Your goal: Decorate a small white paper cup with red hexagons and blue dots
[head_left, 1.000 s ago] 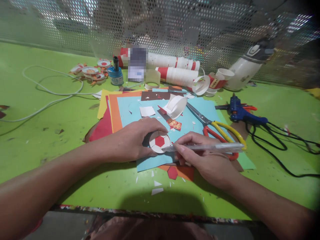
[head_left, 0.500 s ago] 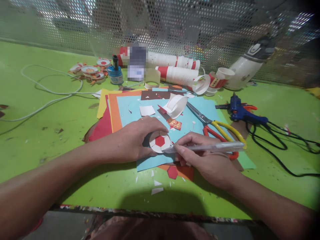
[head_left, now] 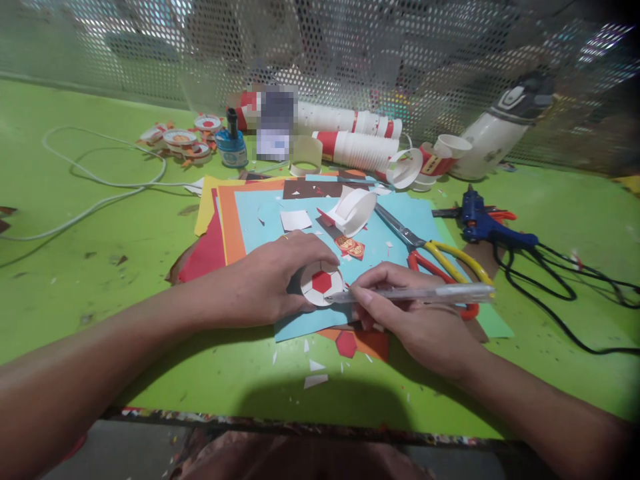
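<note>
Between thumb and fingers, my left hand (head_left: 280, 277) grips a round white paper disc (head_left: 307, 288) by its edges; a red hexagon and short dark lines mark its face. My right hand (head_left: 405, 313) holds a clear pen (head_left: 430, 293), its tip on the lower right part of the disc. Under both lie a light blue paper sheet (head_left: 260, 220) and other coloured sheets. Scissors (head_left: 440, 257) with one red and one yellow handle rest partly behind my right hand. A cut piece of paper cup (head_left: 353, 210) stands on the blue sheet beyond the disc.
A blue glue gun (head_left: 493, 223) with a black cord lies at right. Along the back are stacked paper cups (head_left: 357, 150), a white flask (head_left: 493, 137), a blue bottle (head_left: 232, 148) and several small round crafts (head_left: 180, 139). A white cable (head_left: 100, 180) loops at left; paper scraps (head_left: 316, 381) lie in front.
The pen tip has shifted very slightly on the disc's lower edge area. Both hands keep the same grip, and the whole view has moved a little.
</note>
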Demonstrator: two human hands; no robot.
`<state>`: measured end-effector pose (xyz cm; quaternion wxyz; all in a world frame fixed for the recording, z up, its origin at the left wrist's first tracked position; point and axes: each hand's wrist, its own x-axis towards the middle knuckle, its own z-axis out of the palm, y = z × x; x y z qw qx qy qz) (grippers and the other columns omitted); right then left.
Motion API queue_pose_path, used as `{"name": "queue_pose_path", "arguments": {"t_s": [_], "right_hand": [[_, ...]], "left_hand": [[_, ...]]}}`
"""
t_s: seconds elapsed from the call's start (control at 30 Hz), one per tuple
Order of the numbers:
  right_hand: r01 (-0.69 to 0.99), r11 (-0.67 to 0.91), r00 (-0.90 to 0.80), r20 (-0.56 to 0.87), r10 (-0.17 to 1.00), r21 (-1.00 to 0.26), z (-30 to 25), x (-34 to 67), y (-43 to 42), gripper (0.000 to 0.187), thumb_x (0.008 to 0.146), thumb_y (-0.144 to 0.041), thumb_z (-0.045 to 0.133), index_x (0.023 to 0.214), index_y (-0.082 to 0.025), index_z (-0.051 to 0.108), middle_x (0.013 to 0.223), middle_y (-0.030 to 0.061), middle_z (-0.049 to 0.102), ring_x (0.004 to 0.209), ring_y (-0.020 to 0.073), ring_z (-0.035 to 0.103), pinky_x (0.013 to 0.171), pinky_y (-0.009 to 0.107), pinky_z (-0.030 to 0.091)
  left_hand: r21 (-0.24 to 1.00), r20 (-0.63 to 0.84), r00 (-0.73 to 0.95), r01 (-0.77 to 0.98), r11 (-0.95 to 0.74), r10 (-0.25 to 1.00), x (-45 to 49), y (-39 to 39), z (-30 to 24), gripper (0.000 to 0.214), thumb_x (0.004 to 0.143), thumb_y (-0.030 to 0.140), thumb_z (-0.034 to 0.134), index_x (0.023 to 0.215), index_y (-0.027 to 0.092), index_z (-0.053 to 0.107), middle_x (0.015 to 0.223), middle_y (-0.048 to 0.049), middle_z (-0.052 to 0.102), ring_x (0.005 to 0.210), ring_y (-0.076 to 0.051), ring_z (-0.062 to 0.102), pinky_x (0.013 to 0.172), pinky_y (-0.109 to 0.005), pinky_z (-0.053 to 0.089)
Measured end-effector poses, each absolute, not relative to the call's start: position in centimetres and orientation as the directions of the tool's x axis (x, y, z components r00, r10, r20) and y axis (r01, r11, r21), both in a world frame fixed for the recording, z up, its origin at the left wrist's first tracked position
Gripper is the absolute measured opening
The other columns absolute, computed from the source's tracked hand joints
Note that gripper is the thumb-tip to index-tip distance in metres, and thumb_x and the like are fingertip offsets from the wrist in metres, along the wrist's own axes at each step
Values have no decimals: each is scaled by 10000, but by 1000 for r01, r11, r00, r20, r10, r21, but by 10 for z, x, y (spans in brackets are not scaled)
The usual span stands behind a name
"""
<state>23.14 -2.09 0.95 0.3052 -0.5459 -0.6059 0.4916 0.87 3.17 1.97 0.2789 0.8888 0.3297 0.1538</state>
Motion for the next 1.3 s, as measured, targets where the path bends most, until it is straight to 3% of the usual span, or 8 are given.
{"name": "queue_pose_path", "arguments": {"t_s": [0.83, 1.3], "right_hand": [[500, -42, -210, -169, 963, -865, 15, 228, -21, 156, 864, -332, 605, 757, -225, 644, 678, 6, 688, 607, 153, 624, 539, 271, 461], [563, -35, -193, -172, 966, -825, 25, 222, -19, 137, 825, -287, 606, 715, -214, 643, 621, -3, 677, 550, 127, 610, 478, 232, 443]], "left_hand": [[546, 252, 779, 375, -749, 574, 7, 29, 14, 327, 846, 106, 637, 1166, 137, 579, 1157, -91, 612, 1113, -213, 518, 948, -356, 450], [519, 253, 807, 353, -779, 534, 8, 28, 15, 356, 831, 60, 598, 1172, 158, 567, 1171, -94, 590, 1094, -225, 526, 900, -358, 470]]}}
